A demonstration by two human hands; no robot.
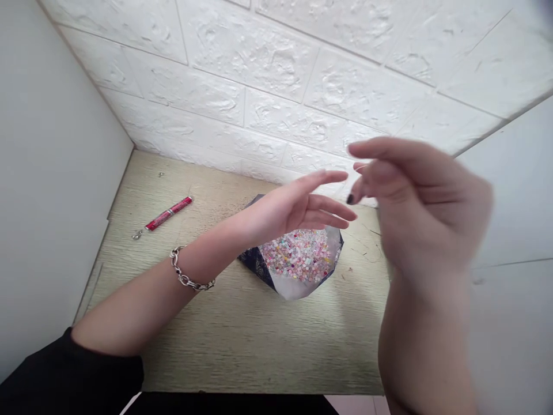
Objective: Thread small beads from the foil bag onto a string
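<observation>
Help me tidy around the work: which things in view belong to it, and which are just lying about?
Likely in the work:
small mixed beads
dark-patterned holder containing them

Apparently just lying about:
red tube
silvery bits near its end

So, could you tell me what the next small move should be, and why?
Probably lower the left hand toward the loose multicoloured beads: its fingers look open and empty, and the beads show just below it; whether the blurred right hand holds anything is unclear.
</observation>
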